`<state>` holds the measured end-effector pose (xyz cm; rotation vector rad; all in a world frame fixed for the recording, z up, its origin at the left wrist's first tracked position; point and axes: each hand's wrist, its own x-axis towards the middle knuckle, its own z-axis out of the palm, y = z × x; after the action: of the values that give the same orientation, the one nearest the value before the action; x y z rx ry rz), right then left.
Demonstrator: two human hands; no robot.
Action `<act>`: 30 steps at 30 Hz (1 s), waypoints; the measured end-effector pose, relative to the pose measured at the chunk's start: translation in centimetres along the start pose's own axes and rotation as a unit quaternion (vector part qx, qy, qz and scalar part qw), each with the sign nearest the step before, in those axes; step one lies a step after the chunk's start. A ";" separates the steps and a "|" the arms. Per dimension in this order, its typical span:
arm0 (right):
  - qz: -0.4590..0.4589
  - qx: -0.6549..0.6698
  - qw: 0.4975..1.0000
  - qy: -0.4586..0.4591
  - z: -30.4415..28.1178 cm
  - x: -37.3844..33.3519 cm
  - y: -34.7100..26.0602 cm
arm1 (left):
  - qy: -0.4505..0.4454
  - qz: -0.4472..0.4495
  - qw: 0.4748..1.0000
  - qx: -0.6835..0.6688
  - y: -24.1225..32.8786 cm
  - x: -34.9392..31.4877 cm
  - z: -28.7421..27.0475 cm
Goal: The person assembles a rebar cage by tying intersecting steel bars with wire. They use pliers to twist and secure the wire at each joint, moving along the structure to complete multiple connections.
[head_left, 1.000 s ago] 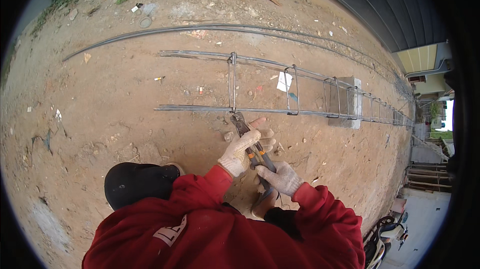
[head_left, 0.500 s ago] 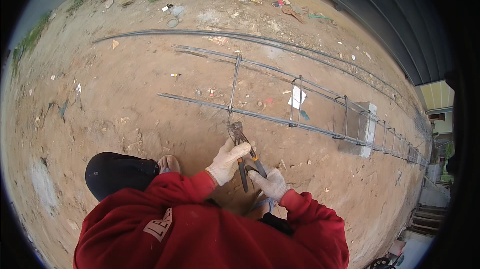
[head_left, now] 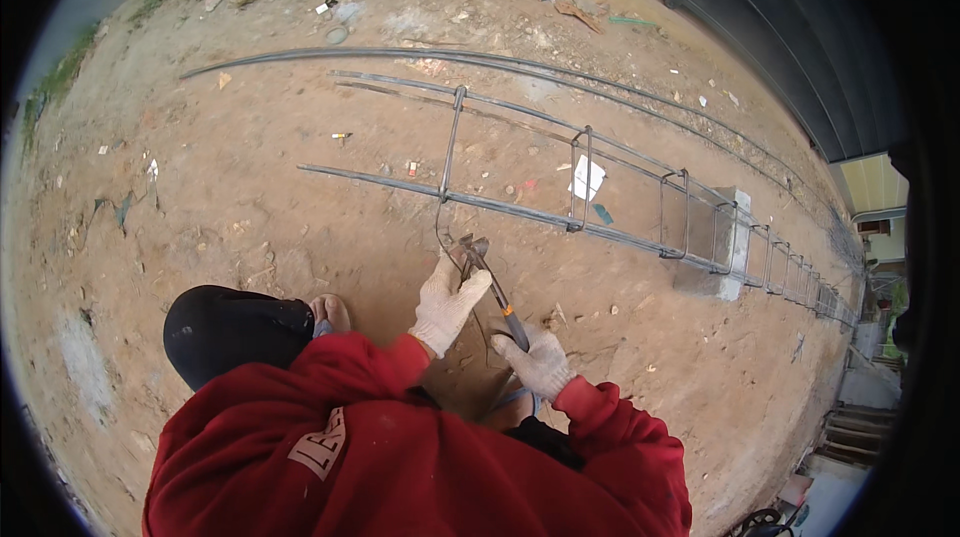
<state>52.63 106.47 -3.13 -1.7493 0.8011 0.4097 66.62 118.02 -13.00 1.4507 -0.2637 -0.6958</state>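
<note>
While the right hand (head_left: 535, 362) has its fingers clamped on a handle of the pliers (head_left: 497, 287), we see the left hand (head_left: 447, 302) curled beside the tool's head; we cannot tell whether its fingers pinch the wire (head_left: 437, 224) or merely guide it. The pliers slant between our hands above the ground, on our side of the steel frame (head_left: 520, 210) and near its left end. The wire bows out from the frame's near edge, where the end hoop (head_left: 453, 142) meets the bar.

To work this neatly, we should keep the left fingertips out of the pliers' bite, draw the wire evenly and let the right wrist do the turning; too hard a pull could, we judge, tug the hoop askew.

For moving, we have open ground toward its left edge, past the bars' free ends, though our left foot (head_left: 332, 314) stands on that side. Rightward, the frame's near edge runs on to a concrete block (head_left: 739, 227); toward the ground's far edge, loose bars (head_left: 450, 54) lie beyond the frame.
</note>
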 end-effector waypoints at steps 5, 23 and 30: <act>-0.031 0.010 0.999 0.021 0.2 -0.5 -3.2 | -0.087 -0.188 0.860 -0.467 0.5 0.9 -2.8; -0.121 0.011 0.990 0.079 4.4 0.2 -7.2 | -0.131 -0.247 0.851 -0.444 7.1 2.2 -4.3; 0.013 -0.018 0.999 0.038 4.2 -0.7 -9.5 | -0.233 -0.251 0.785 -0.516 6.9 2.2 -2.1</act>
<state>59.22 112.12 2.55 -1.7974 0.8770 0.3795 71.42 118.18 -7.17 0.2433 0.1530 -1.3638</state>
